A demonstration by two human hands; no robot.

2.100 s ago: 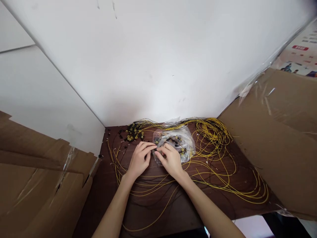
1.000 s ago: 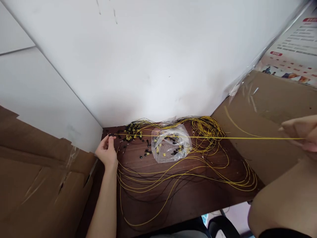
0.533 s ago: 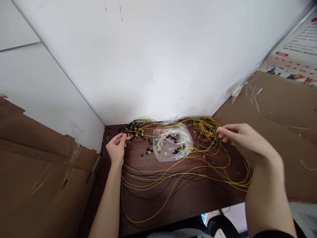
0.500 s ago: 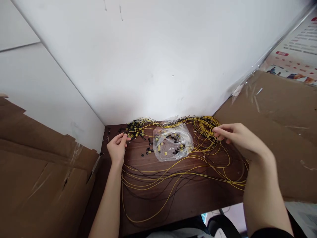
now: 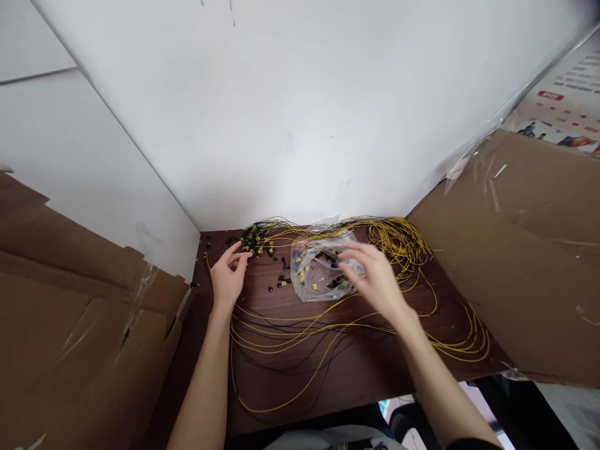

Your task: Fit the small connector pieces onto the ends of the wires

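My left hand (image 5: 228,273) is at the left of the dark table, beside a pile of black and yellow connectors (image 5: 255,240). Its thumb and forefinger are nearly together at the pile's edge; whether something small is between them is hard to tell. Over the right side of a clear plastic bag (image 5: 302,292), my right hand (image 5: 374,275) has its fingers apart and holds nothing visible. Small yellow and black parts (image 5: 307,269) show in the bag. Yellow and black wires (image 5: 398,240) run from the pile behind the bag to a tangled coil at the right.
More yellow and black wires (image 5: 290,344) curve across the front of the table (image 5: 370,375). Loose black parts (image 5: 284,264) lie left of the bag. Cardboard sheets (image 5: 525,250) flank both sides, and a white wall (image 5: 300,112) rises behind.
My right hand has moved left from the wire coil to above the bag, and its fingers have spread. My left hand has shifted slightly right and its fingers have changed shape. The view has shifted slightly.
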